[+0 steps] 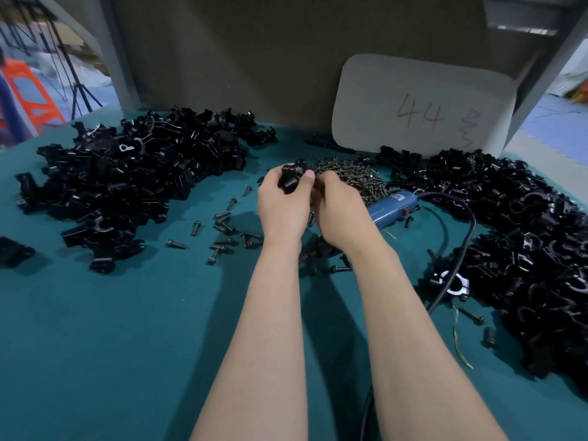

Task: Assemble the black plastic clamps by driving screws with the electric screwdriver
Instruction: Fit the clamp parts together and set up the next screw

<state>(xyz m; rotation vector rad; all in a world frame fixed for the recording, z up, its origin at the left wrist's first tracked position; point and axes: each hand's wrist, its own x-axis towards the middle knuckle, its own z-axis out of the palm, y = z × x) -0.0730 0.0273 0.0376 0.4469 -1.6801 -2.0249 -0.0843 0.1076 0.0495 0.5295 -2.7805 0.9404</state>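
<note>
My left hand [280, 208] grips a black plastic clamp [291, 176] above the middle of the green table. My right hand [339, 208] is closed right beside it, fingertips touching the clamp; whether a screw sits in those fingers is hidden. The blue electric screwdriver [393, 208] lies on the table just right of my right hand, its black cord [461, 249] curving off toward me. A heap of small screws [353, 176] lies directly behind my hands.
A large pile of black clamp parts [127, 183] covers the left of the green table [127, 345], another pile [525, 243] fills the right side. Loose black bolts [222, 230] are scattered left of my wrists. A white card marked 44 [423, 103] leans on the back wall.
</note>
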